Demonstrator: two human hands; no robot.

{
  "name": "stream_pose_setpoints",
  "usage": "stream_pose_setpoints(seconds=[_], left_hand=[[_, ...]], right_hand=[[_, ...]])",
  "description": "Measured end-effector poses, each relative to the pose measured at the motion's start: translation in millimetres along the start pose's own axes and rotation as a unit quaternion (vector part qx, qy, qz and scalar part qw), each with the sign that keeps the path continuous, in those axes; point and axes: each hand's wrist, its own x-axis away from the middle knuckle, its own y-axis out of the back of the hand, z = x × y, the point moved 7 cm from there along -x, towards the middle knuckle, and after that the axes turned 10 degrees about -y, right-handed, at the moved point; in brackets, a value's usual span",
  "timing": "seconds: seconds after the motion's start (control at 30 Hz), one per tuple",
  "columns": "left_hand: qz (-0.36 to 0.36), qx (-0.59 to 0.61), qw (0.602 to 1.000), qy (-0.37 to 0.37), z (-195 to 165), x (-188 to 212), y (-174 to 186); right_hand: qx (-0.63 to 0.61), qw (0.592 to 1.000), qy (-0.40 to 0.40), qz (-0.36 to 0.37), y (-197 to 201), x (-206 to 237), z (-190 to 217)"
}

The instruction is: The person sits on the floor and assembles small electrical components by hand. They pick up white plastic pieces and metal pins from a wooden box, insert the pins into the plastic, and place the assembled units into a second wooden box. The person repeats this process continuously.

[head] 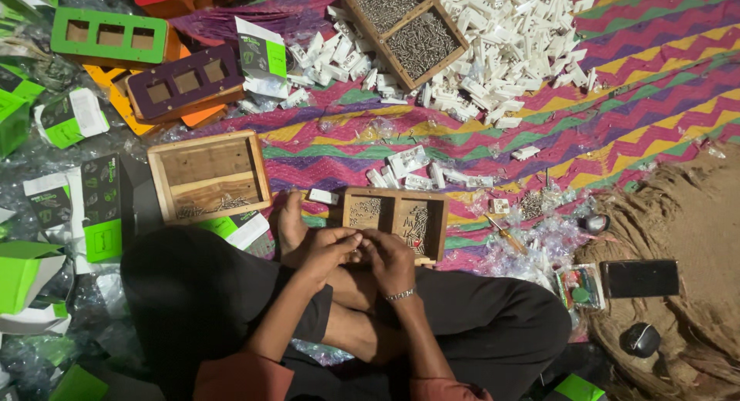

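A zigzag-patterned woven mat in pink, green and yellow (655,70) covers the floor from centre to far right. A brown coarse sacking sheet (686,216) lies at the right edge. On the far part of the mat sits a heap of small white plastic parts (524,39), with a wooden two-compartment tray of dark metal screws (404,30) set in it. At far left lie a green three-window frame (110,36) and a purple three-window frame (185,81). Left of centre stands a shallow pale wooden box (208,174) with a few screws along its near edge. Green-and-white folded cartons (100,208) are scattered along the left side.

The person sits cross-legged in dark trousers (493,324). A small divided wooden box holding screws (396,216) stands just beyond the hands. A black flat phone (639,278) lies near right on the sacking.

The left hand (327,251) and right hand (391,258) meet over the lap, fingers curled inward and touching. What they pinch is hidden; I cannot tell what it is.
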Motion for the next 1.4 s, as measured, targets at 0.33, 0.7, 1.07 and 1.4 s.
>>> stream_pose_setpoints(seconds=[0.33,0.7,1.07,1.4], left_hand=[[0.023,-0.07,0.996,-0.044,-2.2,-0.7,5.3],[0.042,-0.01,0.999,0.016,0.4,7.2,2.7],[0.06,-0.126,0.99,-0.034,-1.5,2.8,0.1],[0.012,-0.377,0.9,-0.22,-31.4,9.6,-2.3]], right_hand=[[-0.041,0.998,-0.002,0.037,-1.5,-1.6,2.1],[-0.079,0.994,-0.059,0.05,-3.7,-4.1,-9.6],[0.022,0.994,0.024,0.105,2.4,-4.5,-6.9],[0.073,0.988,0.033,0.13,-1.0,-0.7,13.1]])
